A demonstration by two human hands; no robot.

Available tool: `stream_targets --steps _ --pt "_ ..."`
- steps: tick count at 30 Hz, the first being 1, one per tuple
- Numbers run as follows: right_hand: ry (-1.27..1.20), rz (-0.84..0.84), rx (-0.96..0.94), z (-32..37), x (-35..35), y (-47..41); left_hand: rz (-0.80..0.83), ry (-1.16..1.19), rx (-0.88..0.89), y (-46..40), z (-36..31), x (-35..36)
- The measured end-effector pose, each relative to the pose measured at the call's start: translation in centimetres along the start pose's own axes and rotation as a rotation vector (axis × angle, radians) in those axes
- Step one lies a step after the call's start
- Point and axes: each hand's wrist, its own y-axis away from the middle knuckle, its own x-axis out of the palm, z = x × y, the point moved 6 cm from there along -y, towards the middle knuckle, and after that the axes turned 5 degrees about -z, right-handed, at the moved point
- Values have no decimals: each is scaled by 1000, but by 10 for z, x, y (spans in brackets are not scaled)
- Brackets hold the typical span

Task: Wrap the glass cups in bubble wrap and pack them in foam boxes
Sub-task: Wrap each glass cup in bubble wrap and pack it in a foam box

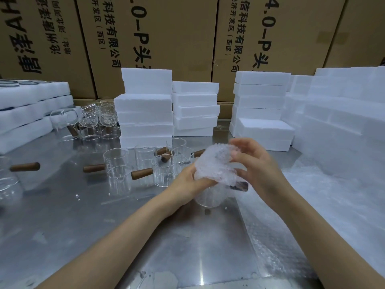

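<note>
Both of my hands hold a glass cup bundled in bubble wrap (214, 163) above the steel table. My left hand (188, 180) grips the bundle from below and the left. On the right side, my right hand (256, 163) has its fingers pressed over the wrap. A brown wooden handle end (239, 186) sticks out of the wrap at the lower right. Several bare glass cups with wooden handles (145, 165) stand just left of my hands. Stacks of white foam boxes (145, 113) rise behind them.
More foam boxes (260, 101) are stacked at the back centre and right. Bubble wrap sheets (312, 205) lie on the table at the right. Round glass cups (89, 119) and foam trays (27, 113) sit at the back left. Cardboard cartons (177, 38) form the back wall.
</note>
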Motion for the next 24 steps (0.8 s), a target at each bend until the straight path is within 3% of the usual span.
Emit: stream_targets --steps 2,7,12,16,18,21,24 --pt "42 15 -92 5 -5 -2 -30 -23 -34 -1 2 -1" --pt "262 319 -72 1 13 7 -74 -23 -73 -5 6 -2" --pt "458 181 -138 2 12 6 -121 55 -21 -4 5 -2" --pt "824 175 -249 2 13 7 -63 180 -18 -3 1 -1" --pt "919 186 -309 1 18 9 -163 100 148 -1 -11 -10" --pt "1014 211 -380 -1 23 9 -298 -217 500 9 -31 -21" --pt "986 242 -361 -5 27 11 -273 -400 619 14 -37 -21"
